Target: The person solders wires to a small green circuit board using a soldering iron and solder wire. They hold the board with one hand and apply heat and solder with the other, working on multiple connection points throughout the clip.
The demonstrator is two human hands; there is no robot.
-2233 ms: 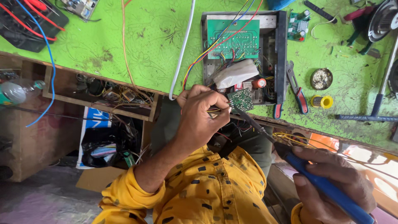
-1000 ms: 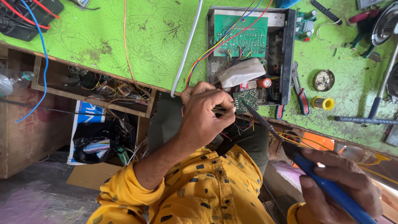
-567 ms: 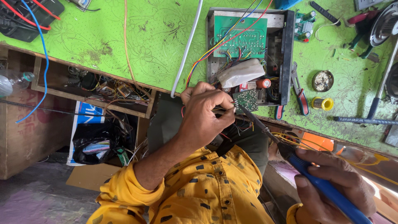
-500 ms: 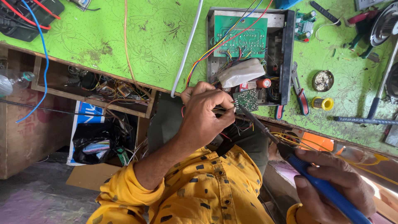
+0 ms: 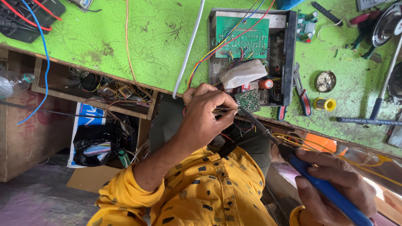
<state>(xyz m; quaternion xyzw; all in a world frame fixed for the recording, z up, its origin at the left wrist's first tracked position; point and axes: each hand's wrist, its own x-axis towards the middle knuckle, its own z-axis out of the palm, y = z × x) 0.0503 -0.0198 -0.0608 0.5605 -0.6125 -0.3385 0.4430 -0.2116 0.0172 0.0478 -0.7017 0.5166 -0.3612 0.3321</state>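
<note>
Your left hand (image 5: 205, 115) is pinching a thin wire (image 5: 226, 111) right at the small circuit board (image 5: 248, 100), steadying it so the tip can reach. Your right hand (image 5: 335, 188) is wrapped around the blue soldering iron (image 5: 331, 194), tip touching that board beside the open metal box (image 5: 289, 54).

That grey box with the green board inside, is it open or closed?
Open. The grey metal box has no lid on, so its green circuit board, coloured wires and other parts show from above.
</note>
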